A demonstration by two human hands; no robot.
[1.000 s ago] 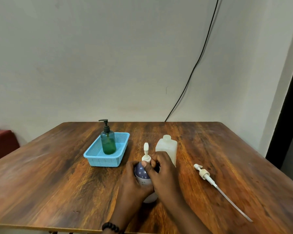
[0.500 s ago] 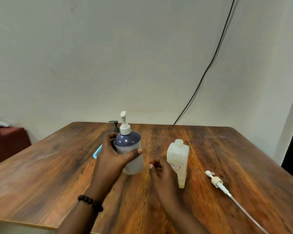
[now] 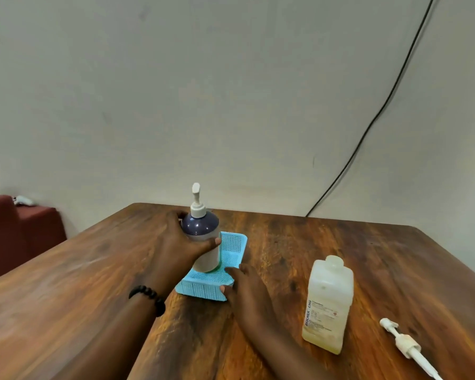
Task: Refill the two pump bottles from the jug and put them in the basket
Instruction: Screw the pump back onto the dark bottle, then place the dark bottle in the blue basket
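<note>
On the wooden table (image 3: pixel 340 250) the blue mesh basket (image 3: pixel 232 252) serves as the landmark. The left hand (image 3: pixel 180 242) grips the purple pump bottle (image 3: pixel 203 239) round its body, fingers and thumb curled about it, and holds it upright over the basket's interior; whether its base touches the basket floor cannot be told. A white pump head tops that bottle. The left wrist wears a black bead bracelet (image 3: pixel 148 296). The right hand (image 3: pixel 248 292) rests at the basket's near right corner, its straight fingers touching the rim and front wall, holding nothing. The second pump bottle is not visible, being either hidden behind the left hand or out of sight. To the right of the basket, apart from it, stands the translucent jug (image 3: pixel 327 305), uncapped, with a little yellowish liquid at its bottom. Farther right of the basket, beyond the jug, a loose white pump with dip tube (image 3: pixel 406 345) lies flat on the table. Behind the basket a black cable (image 3: pixel 368 127) runs down the wall.
</note>
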